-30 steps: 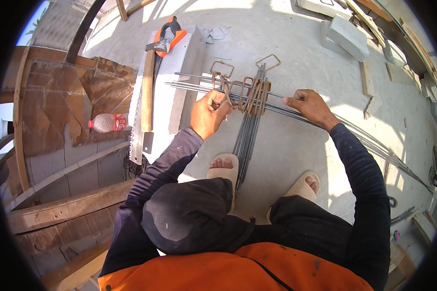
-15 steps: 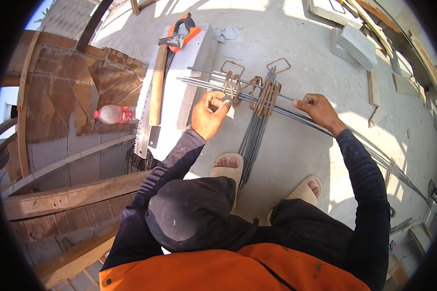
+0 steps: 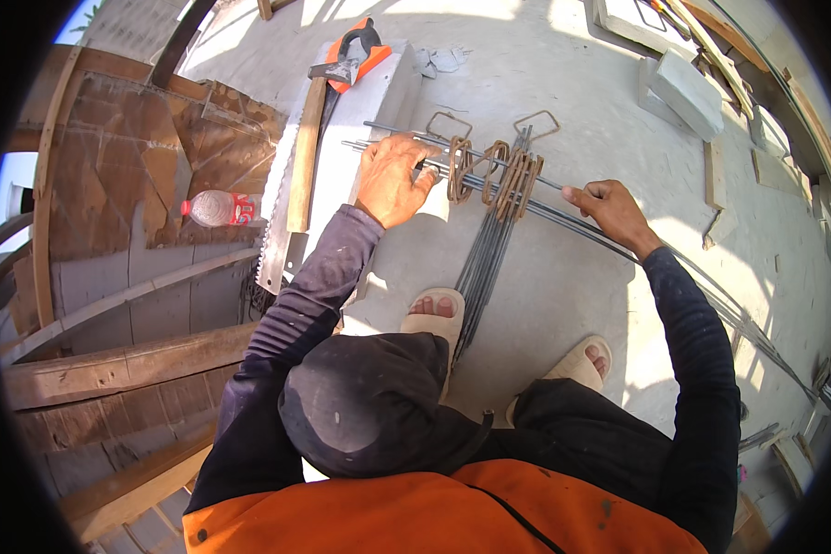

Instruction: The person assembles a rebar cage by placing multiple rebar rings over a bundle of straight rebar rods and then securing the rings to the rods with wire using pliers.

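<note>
Several long thin steel bars [image 3: 563, 198] lie across the concrete floor in front of me. Rusty bent stirrups [image 3: 503, 175] are threaded around them, some bunched and one [image 3: 459, 169] set apart to the left. My left hand [image 3: 392, 180] is closed on the bars near their left end, just left of that stirrup. To the right of the bunch, my right hand [image 3: 609, 210] grips the same bars. A second bundle of dark rods [image 3: 483, 263] runs from under the stirrups toward my sandalled feet [image 3: 434, 314].
A hand saw [image 3: 277, 222], a wooden-handled hammer [image 3: 307, 148] and orange-handled pliers [image 3: 360, 46] lie on a pale board at the left. A plastic bottle [image 3: 214, 208] rests on wooden formwork. Concrete blocks [image 3: 691, 88] and timber offcuts sit at the far right.
My left hand has slid left along the bars, away from the bunched stirrups, and one stirrup now stands apart from the bunch. My right hand keeps its grip.
</note>
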### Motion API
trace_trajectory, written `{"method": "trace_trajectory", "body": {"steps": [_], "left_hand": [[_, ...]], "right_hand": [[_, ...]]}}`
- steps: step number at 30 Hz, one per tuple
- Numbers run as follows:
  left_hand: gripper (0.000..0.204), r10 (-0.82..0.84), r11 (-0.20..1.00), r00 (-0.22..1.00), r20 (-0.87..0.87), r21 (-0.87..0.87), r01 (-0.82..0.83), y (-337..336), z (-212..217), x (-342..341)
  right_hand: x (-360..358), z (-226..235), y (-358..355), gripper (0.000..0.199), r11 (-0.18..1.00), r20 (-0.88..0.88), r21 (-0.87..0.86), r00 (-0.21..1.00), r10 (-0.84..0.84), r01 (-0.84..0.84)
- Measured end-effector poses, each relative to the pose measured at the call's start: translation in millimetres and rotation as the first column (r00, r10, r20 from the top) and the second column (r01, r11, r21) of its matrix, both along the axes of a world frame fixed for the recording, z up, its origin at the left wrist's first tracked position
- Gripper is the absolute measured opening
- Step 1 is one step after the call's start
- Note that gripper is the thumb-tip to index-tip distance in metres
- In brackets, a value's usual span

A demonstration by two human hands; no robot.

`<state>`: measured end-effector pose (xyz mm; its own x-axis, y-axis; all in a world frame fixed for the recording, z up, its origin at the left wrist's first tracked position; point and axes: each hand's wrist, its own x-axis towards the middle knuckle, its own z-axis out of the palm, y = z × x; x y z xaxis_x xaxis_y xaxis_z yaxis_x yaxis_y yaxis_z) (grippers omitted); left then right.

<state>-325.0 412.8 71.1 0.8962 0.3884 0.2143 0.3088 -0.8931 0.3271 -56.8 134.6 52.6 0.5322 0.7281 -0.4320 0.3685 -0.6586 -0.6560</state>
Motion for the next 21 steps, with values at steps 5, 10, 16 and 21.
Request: {"method": "trace_trajectory", "body": {"steps": [5,10,16,21], "left_hand": [[0.025,0.024,0.999,0.996,0.083,-0.044,-0.020,-8.6,3.8,-0.5],[0.036,0.330,0.602,0.942,0.060,-0.782,-0.161,-28.3,-64.0,-36.2],[0.042,0.044,0.624,0.995,0.093,-0.780,0.046,-30.5,-91.8,-18.4],[0.036,0.044,0.511,0.998,0.043,-0.860,0.014,-32.4,-69.6,-18.5]], "right_hand": [[3.3,-2.8,-1.6,0.074,0.999,0.005,-0.016,1.000,-0.029,0.029],[0.0,-1.3,2.8,0.071,1.000,-0.005,-0.027,1.000,-0.003,0.003],[0.2,-11.0,3.1,0.070,1.000,-0.032,-0.015,0.999,-0.016,0.016],[4.5,-13.7,0.1,0.070,1.000,-0.019,0.005,1.000,-0.013,0.013]]}}
